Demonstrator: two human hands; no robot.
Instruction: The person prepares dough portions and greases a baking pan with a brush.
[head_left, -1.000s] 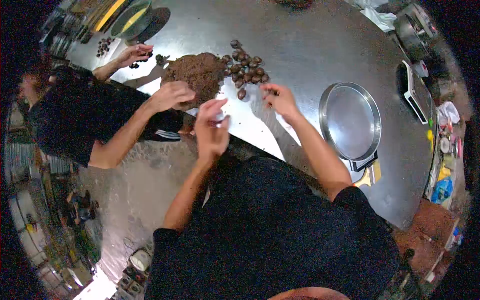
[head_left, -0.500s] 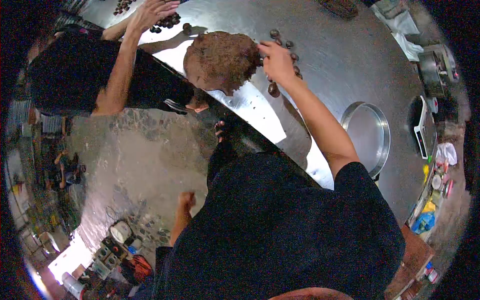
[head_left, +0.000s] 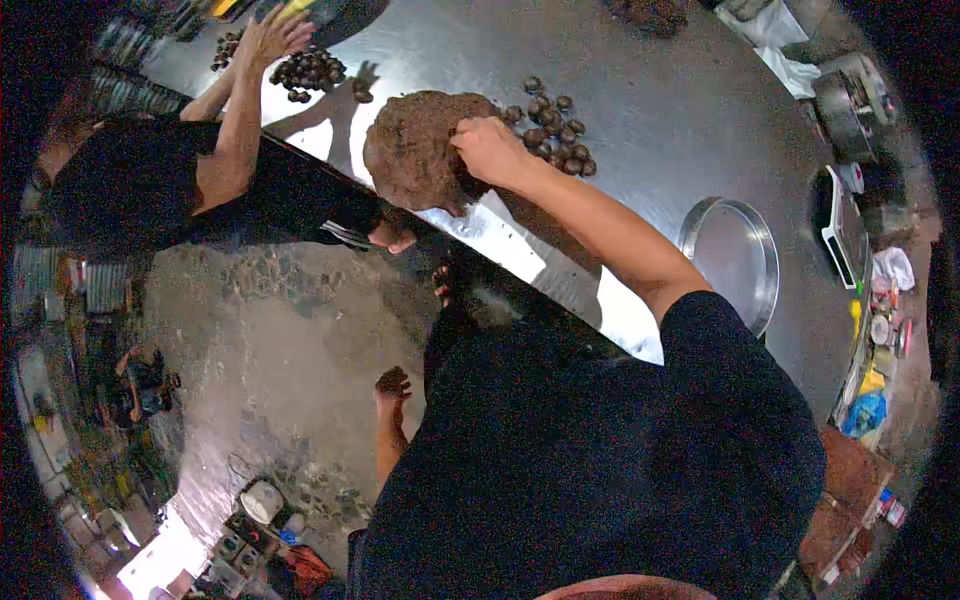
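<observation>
Shifted farther onto the brown dough-like mound [head_left: 415, 150], the right hand [head_left: 487, 150] curls over its edge, any grasp impossible to tell; dark balls [head_left: 550, 118] lie just right of it, a round metal pan [head_left: 735, 262] farther right, its bottom showing. The left hand [head_left: 393, 386] hangs well apart, grip unclear.

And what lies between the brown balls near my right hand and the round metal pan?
Head view: only bare metal tabletop between the brown balls and round pan.
</observation>
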